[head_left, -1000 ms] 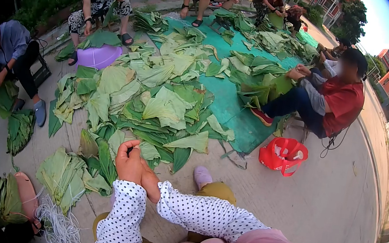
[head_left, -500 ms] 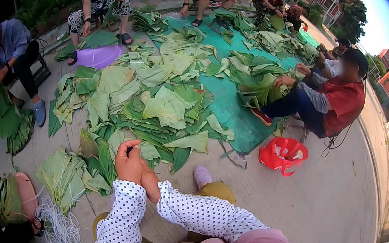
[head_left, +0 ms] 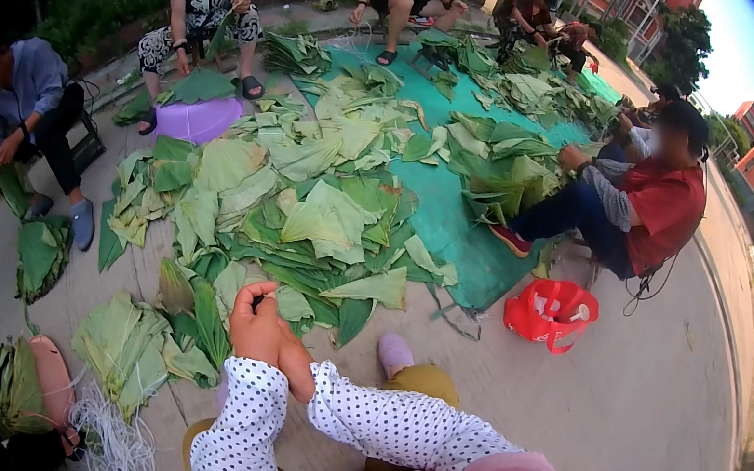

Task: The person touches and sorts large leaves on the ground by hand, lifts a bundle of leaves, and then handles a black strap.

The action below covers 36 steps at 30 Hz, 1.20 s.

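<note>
My left hand is raised in front of my knees with its fingers curled and pressed together. Against it, on the right, rests my right hand, its fingers mostly hidden behind the left. A small dark thing shows between the curled fingers, too small to name. Just beyond both hands lies a big pile of flat green leaves on the concrete. A smaller stack of pale leaves lies to the left, with a bundle of white strings below it.
A red bag stands at right, near a seated person in red on the green sheet's edge. Other seated people handle leaves at the left and back. A purple basin is at back left. My shoe is beyond my hands.
My hands stay together, nearly unmoved. The view has shifted slightly. At far left, the person in blue has lowered the leaf held in the hands; the person in red has raised a hand.
</note>
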Tool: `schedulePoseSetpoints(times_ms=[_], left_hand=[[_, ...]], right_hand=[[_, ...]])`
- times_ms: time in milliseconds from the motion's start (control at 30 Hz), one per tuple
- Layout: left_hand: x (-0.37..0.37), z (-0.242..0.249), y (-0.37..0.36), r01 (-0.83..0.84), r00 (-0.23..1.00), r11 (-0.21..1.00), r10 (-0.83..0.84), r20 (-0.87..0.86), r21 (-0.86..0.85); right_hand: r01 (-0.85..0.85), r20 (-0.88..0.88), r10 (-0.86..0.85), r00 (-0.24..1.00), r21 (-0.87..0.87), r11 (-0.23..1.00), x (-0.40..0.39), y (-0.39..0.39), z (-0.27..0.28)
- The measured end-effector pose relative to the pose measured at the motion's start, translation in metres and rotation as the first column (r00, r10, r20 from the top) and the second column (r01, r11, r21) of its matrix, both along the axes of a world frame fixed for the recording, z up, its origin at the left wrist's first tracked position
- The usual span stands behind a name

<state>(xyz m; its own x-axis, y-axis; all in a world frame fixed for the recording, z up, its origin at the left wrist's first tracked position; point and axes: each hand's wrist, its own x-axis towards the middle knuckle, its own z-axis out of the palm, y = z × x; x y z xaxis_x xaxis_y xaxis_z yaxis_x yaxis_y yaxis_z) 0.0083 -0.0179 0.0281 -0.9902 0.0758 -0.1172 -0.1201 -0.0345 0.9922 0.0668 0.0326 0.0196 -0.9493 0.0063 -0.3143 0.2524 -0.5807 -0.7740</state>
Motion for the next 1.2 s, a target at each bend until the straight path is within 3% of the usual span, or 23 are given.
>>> schedulePoseSetpoints(times_ms=[67,233,400,500,600,700,800,900,1000,1133,1167,1200], left_hand=[[0.0,-0.001,-0.001,0.0,1.0,1.0,0.0,0.016,-0.001],[-0.001,-0.005,-0.001,0.011,1.0,1.0,-0.011,0.013,0.008],[0.0,-0.002,-0.001,0.013,1.0,1.0,-0.013,0.007,0.01],[-0.003,-0.01,0.002,0.011,1.0,1.0,-0.01,-0.02,0.007],[-0.002,-0.007,-0.001,0.016,0.999,0.999,-0.017,0.034,0.028],[0.0,-0.005,0.001,0.014,0.998,0.997,-0.018,0.052,0.071],[0.0,-0.003,0.0,0.02,0.998,0.999,-0.022,0.061,0.031],[-0.001,-0.008,0.005,-0.038,0.999,0.999,0.038,0.001,0.022],[-0.004,-0.011,0.007,-0.065,0.998,0.998,0.065,-0.012,0.02],[-0.002,-0.013,0.007,-0.058,0.997,0.998,0.057,-0.055,-0.022],[-0.002,-0.016,0.007,-0.058,0.996,0.998,0.056,-0.063,-0.03],[-0.001,-0.018,0.008,-0.051,0.997,0.998,0.05,-0.058,-0.025]], right_hand=[[-0.028,-0.039,0.034,0.999,0.144,0.989,0.003,0.001,0.007],[-0.005,-0.066,0.004,0.998,-0.004,1.0,0.002,0.0,-0.002],[-0.009,-0.07,0.028,0.997,0.258,0.966,0.004,0.001,0.007],[-0.004,-0.068,0.014,0.998,0.142,0.99,-0.005,-0.003,-0.035],[0.014,-0.081,-0.009,0.997,0.062,0.998,-0.004,-0.003,-0.026],[0.013,-0.168,0.003,0.986,0.092,0.996,-0.003,-0.003,-0.045],[0.013,-0.16,0.014,0.987,0.162,0.987,0.002,-0.001,-0.027],[0.083,-0.28,0.07,0.958,0.501,0.861,0.0,0.003,-0.047],[0.111,-0.291,0.018,0.957,0.422,0.9,0.004,0.002,-0.045],[0.075,-0.31,0.176,0.934,0.653,0.753,0.007,0.004,-0.032],[0.006,-0.243,0.077,0.967,0.324,0.946,0.007,0.005,-0.037],[-0.016,-0.144,0.007,0.99,-0.061,0.998,0.007,0.006,-0.042]])
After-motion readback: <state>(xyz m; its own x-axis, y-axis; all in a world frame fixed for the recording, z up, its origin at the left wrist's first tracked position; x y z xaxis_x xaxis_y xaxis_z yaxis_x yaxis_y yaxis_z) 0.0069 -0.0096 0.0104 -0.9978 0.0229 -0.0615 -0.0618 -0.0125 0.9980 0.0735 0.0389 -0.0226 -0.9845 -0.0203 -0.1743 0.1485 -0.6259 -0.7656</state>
